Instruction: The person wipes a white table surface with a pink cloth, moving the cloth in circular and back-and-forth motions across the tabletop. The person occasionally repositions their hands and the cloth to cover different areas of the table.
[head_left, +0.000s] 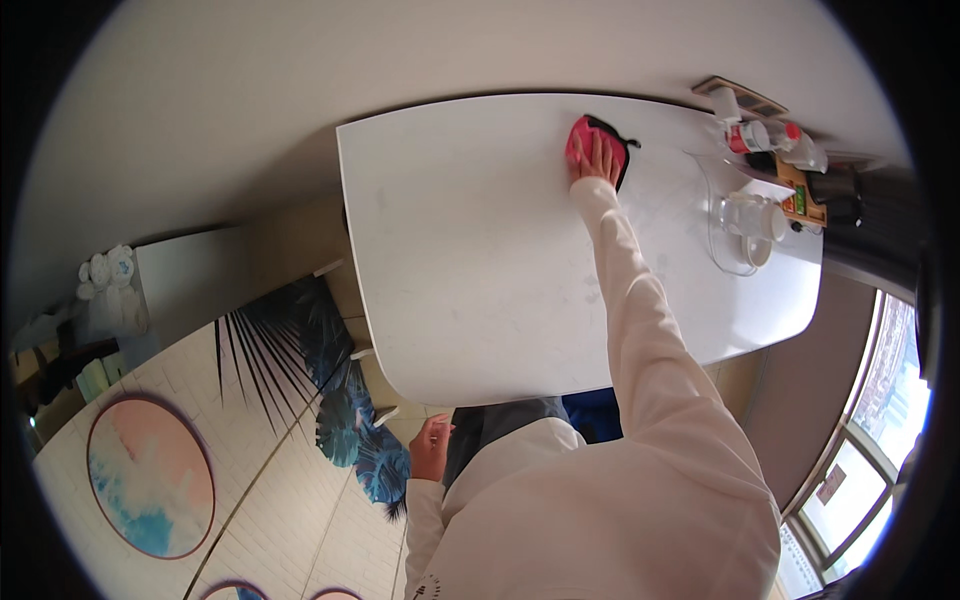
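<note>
My right hand (594, 159) presses flat, fingers spread, on a pink cloth with a black edge (582, 132) near the far side of the white table (465, 247). A small loop sticks out at the cloth's right corner. Below the table's near edge, at the lower left, my left hand (430, 448) hangs beside my body with its fingers loosely bent. It touches neither the table nor the cloth, and nothing shows in it.
At the table's right end are a clear tray (712, 259) with a glass pitcher (742, 215) and a cup (756, 250), a red-and-white container (747, 137), a red-capped bottle (802, 148) and a wooden organizer (814, 206). A wall runs along the far edge.
</note>
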